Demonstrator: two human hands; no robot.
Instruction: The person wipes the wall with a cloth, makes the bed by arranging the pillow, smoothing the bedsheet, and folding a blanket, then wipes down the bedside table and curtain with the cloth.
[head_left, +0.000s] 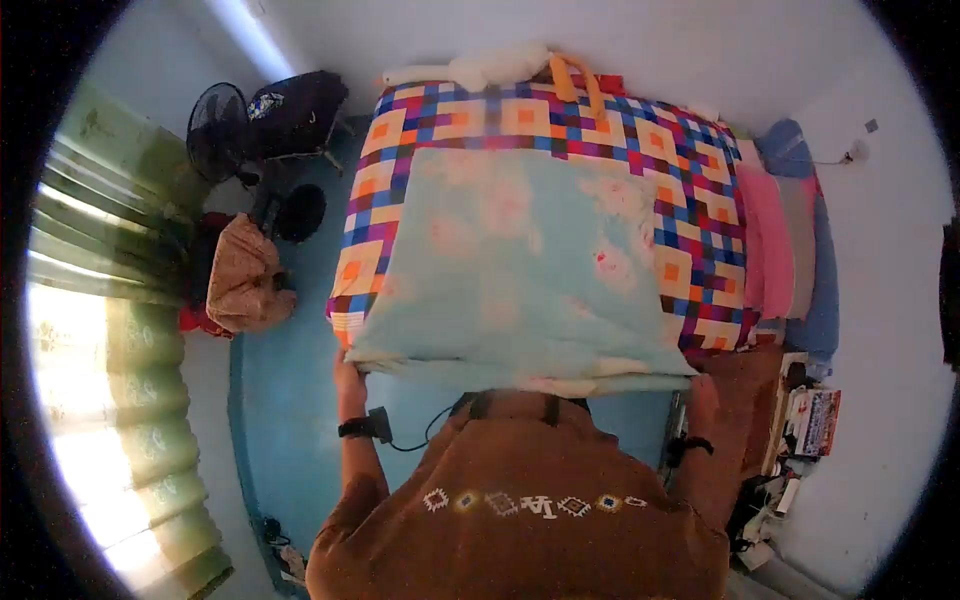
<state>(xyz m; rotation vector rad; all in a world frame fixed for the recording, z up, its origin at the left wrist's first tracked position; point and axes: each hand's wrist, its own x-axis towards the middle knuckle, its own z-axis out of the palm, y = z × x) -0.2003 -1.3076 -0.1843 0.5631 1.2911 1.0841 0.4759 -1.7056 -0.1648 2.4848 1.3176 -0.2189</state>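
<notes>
A pale blue-green cloth with faded pink flowers is spread over the bed, its near edge pulled toward my body and folded in a band. At the near left corner, my left hand is closed on the edge, with a dark strap and small box on the wrist. My right hand grips the opposite near corner, a dark band on that wrist. The edge hangs taut between both hands in front of my brown shirt. Fingers are partly hidden by the cloth.
Beneath the cloth lies a multicoloured checked bedspread. A long white plush toy rests along the far edge, pink pillows at the right. A black fan stands at left, near a brown cloth heap. Books sit at right.
</notes>
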